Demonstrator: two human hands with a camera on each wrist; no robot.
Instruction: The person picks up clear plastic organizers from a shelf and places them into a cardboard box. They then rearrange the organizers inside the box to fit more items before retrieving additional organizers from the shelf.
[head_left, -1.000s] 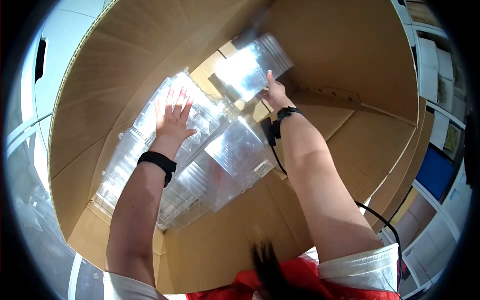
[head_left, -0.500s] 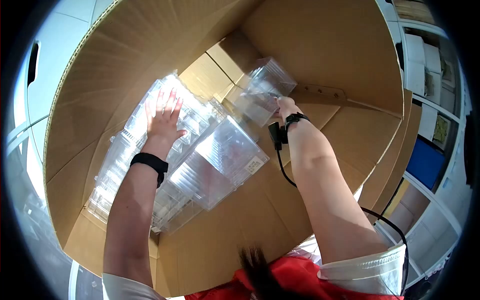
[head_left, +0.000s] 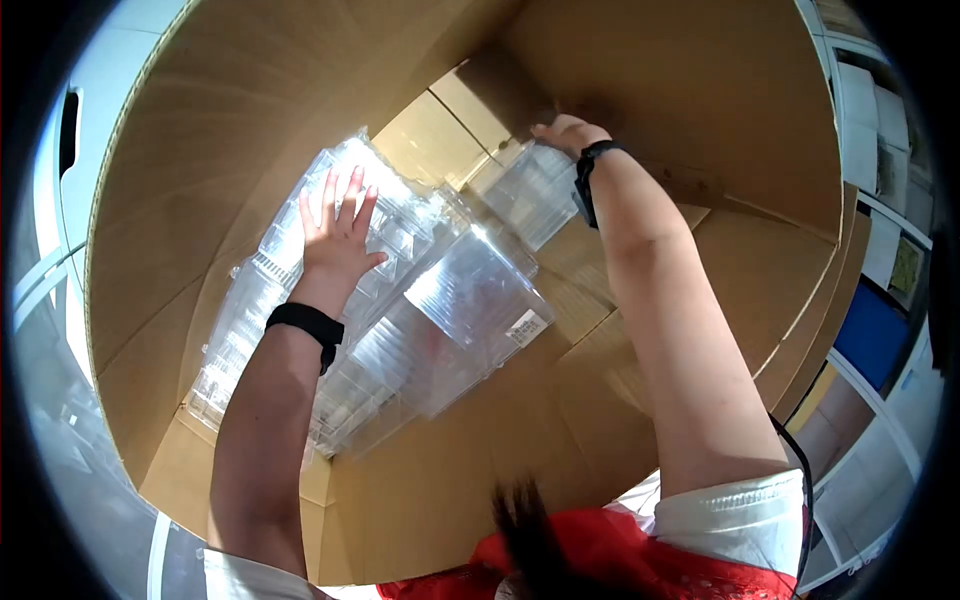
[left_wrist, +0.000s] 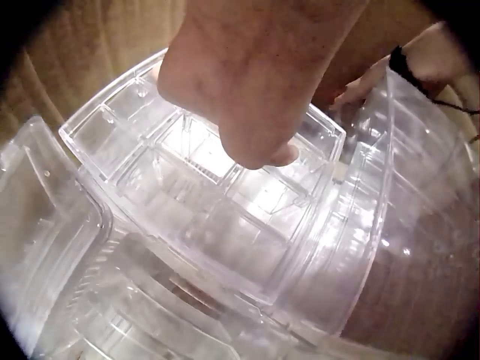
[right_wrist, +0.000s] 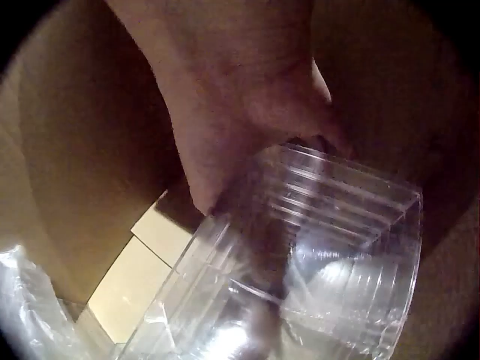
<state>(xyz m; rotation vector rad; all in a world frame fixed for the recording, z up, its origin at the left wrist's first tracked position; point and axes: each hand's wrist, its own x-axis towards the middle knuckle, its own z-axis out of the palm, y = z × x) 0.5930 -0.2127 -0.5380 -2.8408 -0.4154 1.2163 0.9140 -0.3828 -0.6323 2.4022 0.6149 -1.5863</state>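
Note:
My left hand (head_left: 340, 245) rests with spread fingers on a clear plastic compartment tray (left_wrist: 202, 199) at the top of a stack. Farther back and to the right, a clear plastic box (head_left: 540, 195) stands inside the large cardboard carton. My right hand (head_left: 572, 135) lies over the far end of this box. In the right wrist view, ridged walls of the box (right_wrist: 330, 247) show just below the right hand (right_wrist: 232, 112), whose fingertips are partly hidden. Between the hands sits another stack of clear boxes (head_left: 470, 290) with a white label.
Tall carton walls (head_left: 680, 90) surround both arms. Tan cardboard (head_left: 420, 135) shows behind the plastic stacks, and a bare carton floor (head_left: 500, 420) lies in front. Crumpled clear plastic (right_wrist: 34, 307) is near the right hand. Shelves (head_left: 880, 280) stand outside on the right.
My right hand has carried the clear box down to the back right of the carton and moved from its near side to its far end. The left hand has stayed on the stack.

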